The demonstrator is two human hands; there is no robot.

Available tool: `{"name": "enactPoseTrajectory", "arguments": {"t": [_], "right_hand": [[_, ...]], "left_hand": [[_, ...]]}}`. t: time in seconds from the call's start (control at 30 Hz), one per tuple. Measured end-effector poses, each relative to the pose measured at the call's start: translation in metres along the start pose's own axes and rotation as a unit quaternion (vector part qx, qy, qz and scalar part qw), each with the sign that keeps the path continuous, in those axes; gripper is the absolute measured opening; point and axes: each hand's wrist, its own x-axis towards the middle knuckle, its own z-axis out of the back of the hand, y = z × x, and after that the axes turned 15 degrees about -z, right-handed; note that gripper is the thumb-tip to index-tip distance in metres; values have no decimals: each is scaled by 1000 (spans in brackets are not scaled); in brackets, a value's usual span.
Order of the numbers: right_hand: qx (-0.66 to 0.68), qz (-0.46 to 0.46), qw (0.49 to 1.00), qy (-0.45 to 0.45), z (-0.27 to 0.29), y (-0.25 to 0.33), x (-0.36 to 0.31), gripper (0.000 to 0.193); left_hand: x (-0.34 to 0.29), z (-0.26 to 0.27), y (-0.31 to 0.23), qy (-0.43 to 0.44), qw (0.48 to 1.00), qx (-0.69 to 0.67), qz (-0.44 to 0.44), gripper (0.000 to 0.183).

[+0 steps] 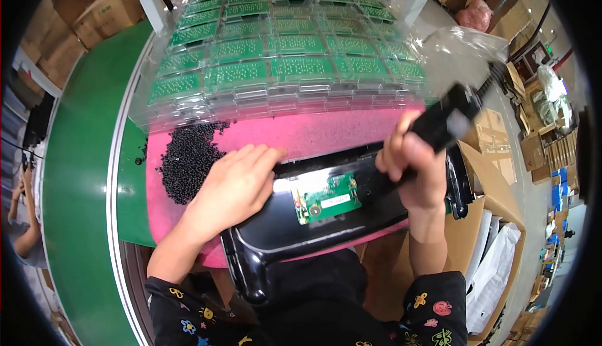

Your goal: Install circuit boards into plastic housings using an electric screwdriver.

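Fingers of the right hand wrapped tight around a black handheld tool, tilted with its upper end toward the far right, likely to bring its lower end to bear on the work below; too blurred and dark there to tell whether touching or just above. Close by, fingers of the left hand held together and laid over the upper left edge of a long, glossy black housing, probably to keep it from sliding; cannot tell whether gripping underneath, with the thumb out of sight. Seated in the middle of that housing, between both hands, a small green circuit board, face up, presumably for easy access from above. Beneath, a pink mat, perhaps to spare the shiny shell from scratches. Beside the left hand, a loose heap of tiny black parts, seemingly for quick picking. At right, an open cardboard box with pale wrapping inside. Farther off, across the green tabletop, stacked clear trays with more boards in separate compartments, apparently to prevent rubbing together.
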Motion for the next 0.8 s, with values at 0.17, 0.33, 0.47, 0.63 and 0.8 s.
{"name": "enactPoseTrajectory", "arguments": {"t": [0.17,0.33,0.47,0.63,0.8], "right_hand": [[198,-56,970,-129,13,10,15,24],[108,-11,981,-159,-42,13,-18,43],[-397,221,869,197,-57,40,-47,23],[-534,427,714,151,-94,58,-67,22],[-432,508,734,127,-92,76,-40,13]], "left_hand": [[1,0,-6,86,995,-45,9,18],[-7,12,-16,153,986,-2,65,16],[-14,23,-38,35,999,-11,32,16],[-61,58,-92,-217,969,85,86,24],[-126,72,-78,-226,959,52,161,20]]}}
